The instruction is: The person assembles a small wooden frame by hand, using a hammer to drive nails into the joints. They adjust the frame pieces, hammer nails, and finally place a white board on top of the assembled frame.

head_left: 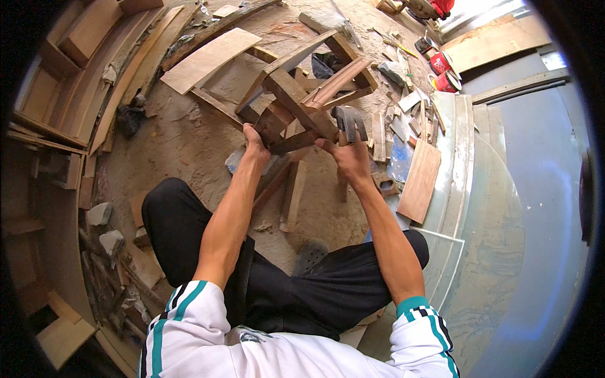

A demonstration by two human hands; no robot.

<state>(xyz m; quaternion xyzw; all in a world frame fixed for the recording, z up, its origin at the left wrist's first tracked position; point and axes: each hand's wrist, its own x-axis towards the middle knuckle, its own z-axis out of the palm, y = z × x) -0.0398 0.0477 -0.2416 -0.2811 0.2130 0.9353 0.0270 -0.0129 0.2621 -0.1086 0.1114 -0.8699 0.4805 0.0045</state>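
Note:
In front of me a small wooden frame point(287, 91), built of crossing bars, leans tilted over the dirt floor. My left hand point(255, 140) is closed around the near left end of its wood, where a thick brown block point(275, 118) sits. A dark claw hammer head point(350, 123) stands up from my right hand point(350, 157), which grips the hammer. The thumb of that hand touches the frame's near bar. Across the frame's right side lies a grooved reddish moulding strip point(337, 83). The hammer's handle is mostly hidden.
A pale plywood board point(214, 58) slants behind the frame. Wooden cabinets point(53, 94) line the left side, with stones point(99, 214) and scrap wood by them. To the right are a loose plank point(420, 181), red paint cans point(446, 82) and glass sheets point(491, 208).

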